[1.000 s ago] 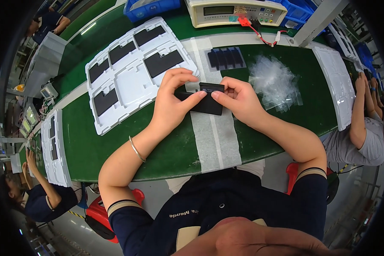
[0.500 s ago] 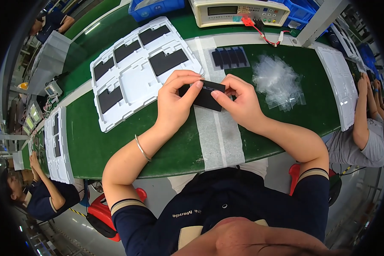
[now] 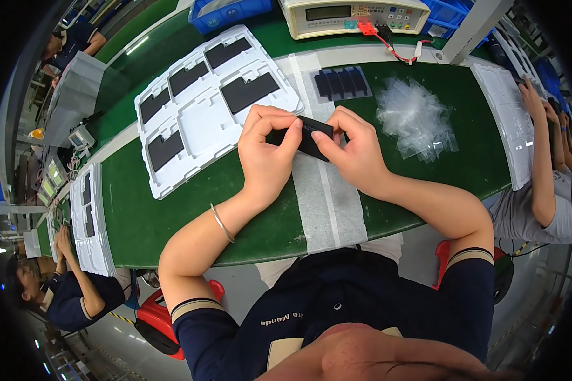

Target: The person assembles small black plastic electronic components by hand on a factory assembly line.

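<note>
A long green belt [image 3: 171,209] runs across a factory room, crossed under the hands by a pale strip [image 3: 324,203]. At 10 o'clock from the hands lies a white tray [image 3: 200,120] with 4 black slabs seated in its pockets and the other pockets bare. At 12 o'clock a row of black pieces [image 3: 342,83] sits on the belt, and beyond it a beige meter [image 3: 356,16] with a red lead. At 2 o'clock lies a heap of clear bags [image 3: 416,117]. Another person's arm [image 3: 540,152] rests at 3 o'clock; a seated person [image 3: 70,292] is at 8 o'clock. Bare belt lies open at 7 o'clock, toward its near edge.

The left hand [image 3: 267,155] and right hand [image 3: 353,152] pinch a flat black rectangular part [image 3: 309,136] between thumbs and fingertips, held just above the pale strip, tilted down to the right.
</note>
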`<move>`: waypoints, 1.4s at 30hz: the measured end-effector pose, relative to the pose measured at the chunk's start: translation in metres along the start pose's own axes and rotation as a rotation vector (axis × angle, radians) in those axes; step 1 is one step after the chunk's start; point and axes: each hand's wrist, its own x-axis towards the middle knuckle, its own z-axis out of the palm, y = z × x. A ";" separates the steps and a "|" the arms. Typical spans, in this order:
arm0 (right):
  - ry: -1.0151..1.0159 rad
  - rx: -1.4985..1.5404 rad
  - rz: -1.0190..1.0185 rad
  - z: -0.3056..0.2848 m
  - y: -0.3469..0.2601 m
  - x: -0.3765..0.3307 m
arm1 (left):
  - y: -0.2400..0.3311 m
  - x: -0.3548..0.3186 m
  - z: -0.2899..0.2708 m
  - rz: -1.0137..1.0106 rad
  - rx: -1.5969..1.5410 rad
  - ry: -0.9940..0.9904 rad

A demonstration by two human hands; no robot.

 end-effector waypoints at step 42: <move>-0.299 0.059 -0.058 -0.037 0.010 0.014 | 0.003 -0.016 -0.023 -0.656 -0.512 -0.417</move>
